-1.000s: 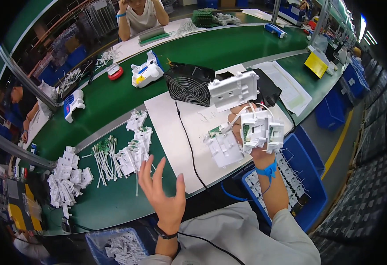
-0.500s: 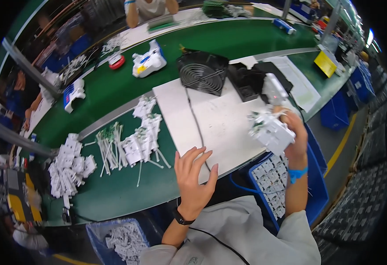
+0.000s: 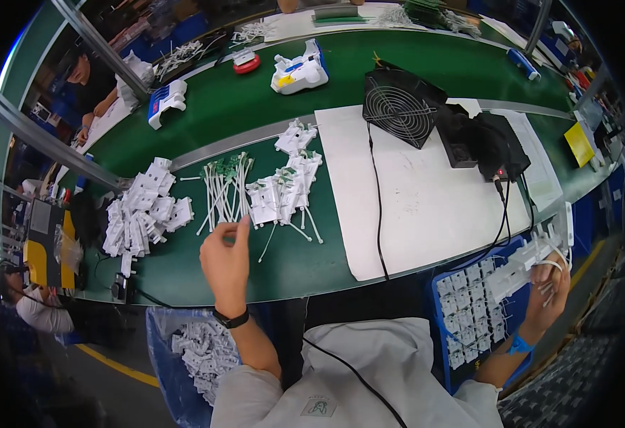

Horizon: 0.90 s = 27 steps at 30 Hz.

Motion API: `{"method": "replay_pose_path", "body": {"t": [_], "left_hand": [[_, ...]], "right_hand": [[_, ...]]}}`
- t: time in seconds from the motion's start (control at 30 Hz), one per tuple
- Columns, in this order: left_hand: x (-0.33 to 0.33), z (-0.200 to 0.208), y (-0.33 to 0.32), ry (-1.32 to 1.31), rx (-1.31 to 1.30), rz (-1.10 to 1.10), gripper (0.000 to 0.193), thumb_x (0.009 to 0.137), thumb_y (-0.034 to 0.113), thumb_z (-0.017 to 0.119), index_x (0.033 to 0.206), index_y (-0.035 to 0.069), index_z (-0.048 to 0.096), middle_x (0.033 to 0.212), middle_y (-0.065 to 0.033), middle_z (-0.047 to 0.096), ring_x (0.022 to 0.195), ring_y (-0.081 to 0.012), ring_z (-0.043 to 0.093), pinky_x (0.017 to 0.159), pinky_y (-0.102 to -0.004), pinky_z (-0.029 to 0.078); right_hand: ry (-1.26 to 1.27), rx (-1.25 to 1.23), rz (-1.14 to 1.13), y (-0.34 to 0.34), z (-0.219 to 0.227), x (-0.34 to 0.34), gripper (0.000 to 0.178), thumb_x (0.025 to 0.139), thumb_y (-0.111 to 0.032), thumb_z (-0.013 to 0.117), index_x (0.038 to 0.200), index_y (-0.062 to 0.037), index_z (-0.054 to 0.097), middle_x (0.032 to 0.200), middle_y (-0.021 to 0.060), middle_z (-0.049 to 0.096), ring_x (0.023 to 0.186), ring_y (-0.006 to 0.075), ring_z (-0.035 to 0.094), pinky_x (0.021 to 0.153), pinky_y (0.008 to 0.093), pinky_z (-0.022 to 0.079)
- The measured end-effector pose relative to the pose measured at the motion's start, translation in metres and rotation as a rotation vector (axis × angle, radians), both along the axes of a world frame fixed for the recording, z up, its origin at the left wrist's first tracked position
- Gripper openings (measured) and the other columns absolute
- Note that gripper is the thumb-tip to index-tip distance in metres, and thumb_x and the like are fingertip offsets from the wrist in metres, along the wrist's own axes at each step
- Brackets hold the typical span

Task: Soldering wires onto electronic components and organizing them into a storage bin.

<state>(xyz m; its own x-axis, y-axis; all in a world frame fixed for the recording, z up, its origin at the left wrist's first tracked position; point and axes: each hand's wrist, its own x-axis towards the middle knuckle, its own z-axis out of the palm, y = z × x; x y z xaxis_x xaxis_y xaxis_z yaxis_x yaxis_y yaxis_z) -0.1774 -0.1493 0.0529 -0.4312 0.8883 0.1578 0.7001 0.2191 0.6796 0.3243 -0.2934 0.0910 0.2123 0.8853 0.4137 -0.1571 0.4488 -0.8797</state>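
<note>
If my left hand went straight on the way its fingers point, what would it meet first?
Your left hand would likely meet the bunch of white cables with green boards first; whether the fingertips already touch it is unclear.

White plastic parts [image 3: 515, 274], green bench [image 3: 305, 265], black ring-patterned fan [image 3: 399, 110], blue bin [image 3: 460, 377], yellow card [image 3: 579, 149]

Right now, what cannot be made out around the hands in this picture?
In the head view:
Left hand: whether its fingertips hold anything; the hand itself hides them.
Right hand: how many white parts it holds; they overlap.
Left blue bin: its bottom; heaped white pieces cover it.
Person opposite: mostly cut off by the upper edge.
</note>
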Motion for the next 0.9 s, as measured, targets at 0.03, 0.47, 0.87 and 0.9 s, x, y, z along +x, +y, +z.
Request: {"method": "replay_pose_path", "body": {"t": [0.03,0.47,0.87,0.9], "left_hand": [[0.005,0.002,-0.001,0.044,-0.048,-0.025,0.040,0.090,0.042,0.073,0.086,0.002,0.076,0.078,-0.0122,0.074,0.068,-0.0289,0.069,0.066,-0.0391,0.051],[-0.005,-0.025,0.032,-0.030,-0.062,-0.405,0.027,0.091,0.027,0.070,0.087,0.000,0.076,0.069,-0.0090,0.071,0.059,-0.0209,0.064,0.059,-0.0331,0.048],[0.016,-0.018,0.061,0.050,0.252,-0.088,0.019,0.092,0.022,0.068,0.092,0.003,0.073,0.081,-0.0143,0.072,0.074,-0.0326,0.068,0.070,-0.0390,0.051],[0.011,-0.013,0.064,0.051,0.295,-0.033,0.020,0.094,0.022,0.067,0.095,0.004,0.073,0.086,-0.0136,0.072,0.076,-0.0294,0.067,0.072,-0.0378,0.051]], "right_hand": [[0.011,-0.012,-0.110,-0.006,-0.002,0.004,0.036,0.109,-0.027,0.037,0.079,-0.0104,0.044,0.084,0.0074,0.048,0.079,0.0158,0.046,0.073,0.0323,0.037],[0.146,-0.020,-0.209,-0.037,-0.020,0.030,0.032,0.113,-0.028,0.034,0.092,-0.0084,0.049,0.086,0.0046,0.048,0.081,0.0146,0.045,0.078,0.0316,0.037],[0.182,0.050,-0.245,-0.053,-0.022,0.043,0.028,0.109,-0.026,0.040,0.105,-0.0016,0.052,0.087,0.0044,0.049,0.079,0.0133,0.045,0.074,0.0291,0.037],[0.188,0.039,-0.310,-0.054,-0.021,0.043,0.030,0.105,-0.025,0.048,0.112,0.0037,0.053,0.086,0.0043,0.050,0.078,0.0136,0.047,0.072,0.0294,0.038]]}}
